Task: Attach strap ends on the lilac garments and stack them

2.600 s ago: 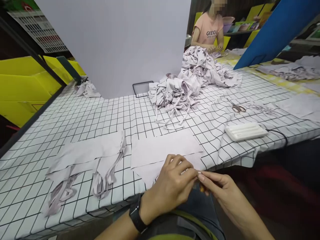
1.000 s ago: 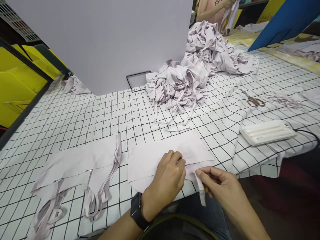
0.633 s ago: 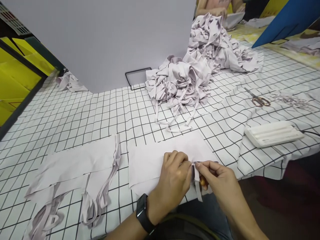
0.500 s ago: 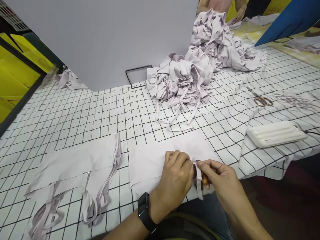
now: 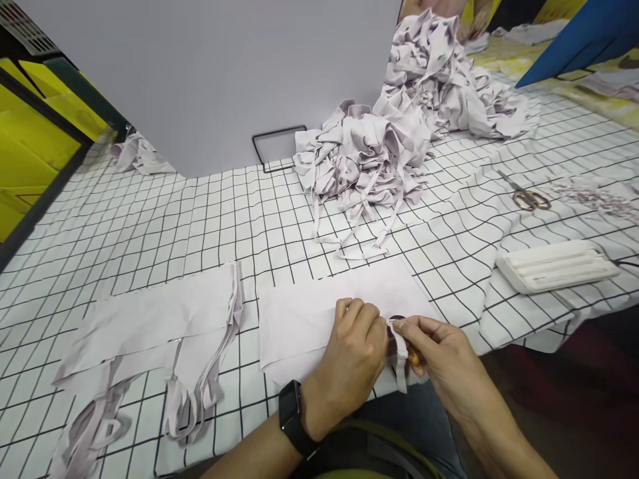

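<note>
A pale lilac cloth garment (image 5: 309,313) lies flat before me at the table's front edge. My left hand (image 5: 357,349), with a black watch on its wrist, is curled closed at the garment's edge beside a strap. My right hand (image 5: 439,342) pinches the top of that narrow strap (image 5: 401,359), which hangs down with a small slider on it. A small orange-handled tool (image 5: 413,358) sits under my right fingers, mostly hidden; I cannot tell its kind. To the left lies a neat stack of similar garments (image 5: 160,313), their straps trailing towards me.
Behind is a heap of crumpled garments (image 5: 369,153) beside a large grey panel (image 5: 224,80) with a black wire stand (image 5: 259,152). Scissors (image 5: 529,198), thread scraps (image 5: 594,199) and a white corded device (image 5: 556,266) lie right on the checked cloth. Another person is partly visible at the back.
Both hands keep their hold at the strap with hardly any movement. The whole view has shifted slightly; the strap hangs a little more bent.
</note>
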